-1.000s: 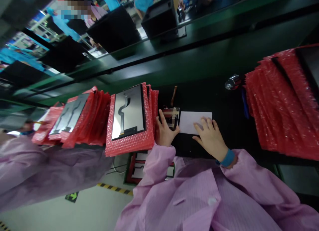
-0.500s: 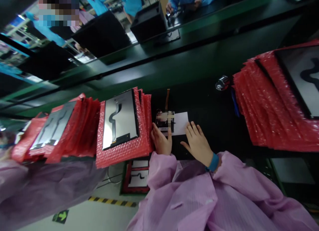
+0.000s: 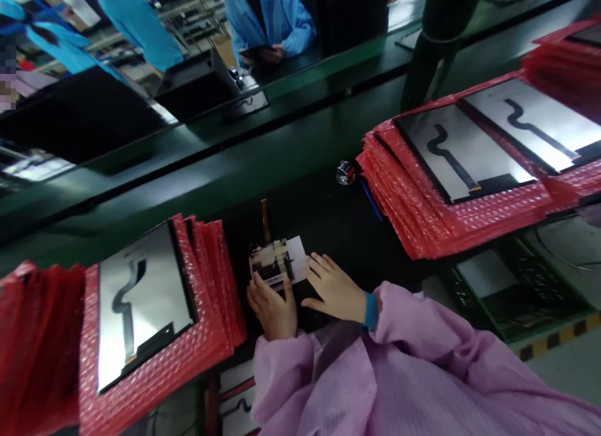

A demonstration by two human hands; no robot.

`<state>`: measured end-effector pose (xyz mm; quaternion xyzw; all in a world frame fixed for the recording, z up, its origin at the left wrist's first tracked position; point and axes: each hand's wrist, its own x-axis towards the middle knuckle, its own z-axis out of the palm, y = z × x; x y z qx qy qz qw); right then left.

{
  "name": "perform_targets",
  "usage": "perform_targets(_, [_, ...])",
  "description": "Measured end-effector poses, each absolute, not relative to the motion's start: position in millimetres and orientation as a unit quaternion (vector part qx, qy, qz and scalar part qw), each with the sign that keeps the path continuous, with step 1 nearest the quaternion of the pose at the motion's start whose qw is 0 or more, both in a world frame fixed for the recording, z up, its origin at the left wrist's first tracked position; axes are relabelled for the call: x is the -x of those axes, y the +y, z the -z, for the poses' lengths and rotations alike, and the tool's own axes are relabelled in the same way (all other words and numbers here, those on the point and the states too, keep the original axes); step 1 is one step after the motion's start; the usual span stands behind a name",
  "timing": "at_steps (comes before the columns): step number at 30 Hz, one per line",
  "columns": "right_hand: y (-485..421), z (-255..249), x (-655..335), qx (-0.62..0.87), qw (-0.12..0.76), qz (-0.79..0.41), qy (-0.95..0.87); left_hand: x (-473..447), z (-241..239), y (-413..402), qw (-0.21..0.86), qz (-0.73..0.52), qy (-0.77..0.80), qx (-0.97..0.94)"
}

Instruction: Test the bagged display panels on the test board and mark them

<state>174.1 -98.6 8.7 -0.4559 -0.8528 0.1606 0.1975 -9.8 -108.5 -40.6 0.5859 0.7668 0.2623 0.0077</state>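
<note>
A small dark circuit board (image 3: 272, 274) with tan tape across it lies on the black bench, and a thin orange-brown flex strip (image 3: 265, 220) runs up from its far side. Under its right part a white card (image 3: 297, 255) sticks out. My left hand (image 3: 275, 307) rests at the board's near edge, thumb and fingers apart, fingertips touching its left corner. Flat and stretched out, my right hand (image 3: 334, 289) has its fingertips at the card's right edge. Neither hand is closed round anything.
Left stands a stack of red bubble-wrap bags (image 3: 206, 354) with a display panel (image 3: 145, 304) on top. More red bags (image 3: 413, 217) with panels lie right, beside a shiny metal cap (image 3: 345, 172) and a blue strip (image 3: 372, 200). A green crate (image 3: 509, 326) sits below. A person in blue works opposite.
The view has swung to the right, showing more of the right-hand stacks. Both hands stay at the board and card with almost the same pose.
</note>
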Motion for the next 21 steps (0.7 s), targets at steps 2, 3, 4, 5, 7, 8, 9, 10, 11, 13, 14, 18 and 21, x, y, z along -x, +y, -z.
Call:
perform_targets(2, [-105,-27,-201,0.477,0.283,-0.11,-0.824,12,40,-109,0.014,-0.269,0.766,-0.584])
perform_targets(3, [-110,-37,-218,0.501,0.338,-0.061,-0.794,13,39,-109,0.014,-0.278,0.763,-0.583])
perform_targets(4, [-114,-46,-238,0.532,0.384,-0.004,-0.755,13,36,-110,0.009,-0.293,0.757,-0.585])
perform_targets(5, [-118,-54,-258,0.572,0.42,0.06,-0.702,12,32,-111,0.002,-0.311,0.747,-0.588])
perform_targets(7, [-123,-63,-297,0.661,0.413,0.159,-0.606,4,23,-112,-0.012,-0.354,0.717,-0.601])
perform_targets(8, [-124,-65,-314,0.69,0.398,0.181,-0.576,-2,17,-113,-0.01,-0.376,0.695,-0.613])
perform_targets(9, [-125,-66,-328,0.707,0.389,0.192,-0.559,-10,12,-114,0.003,-0.398,0.67,-0.627])
perform_targets(10, [-125,-65,-339,0.716,0.384,0.193,-0.55,-20,6,-114,0.03,-0.417,0.643,-0.641])
perform_targets(11, [-124,-65,-347,0.717,0.388,0.19,-0.547,-31,1,-114,0.071,-0.433,0.616,-0.655])
perform_targets(13, [-123,-66,-355,0.709,0.411,0.181,-0.544,-58,-9,-113,0.18,-0.45,0.56,-0.672])
perform_targets(14, [-122,-67,-356,0.704,0.429,0.172,-0.54,-72,-14,-111,0.24,-0.451,0.533,-0.675])
perform_targets(18, [-121,-75,-351,0.687,0.488,0.131,-0.522,-133,-40,-97,0.494,-0.435,0.405,-0.634])
perform_targets(21, [-122,-77,-353,0.697,0.481,0.144,-0.512,-173,-61,-84,0.622,-0.442,0.303,-0.571])
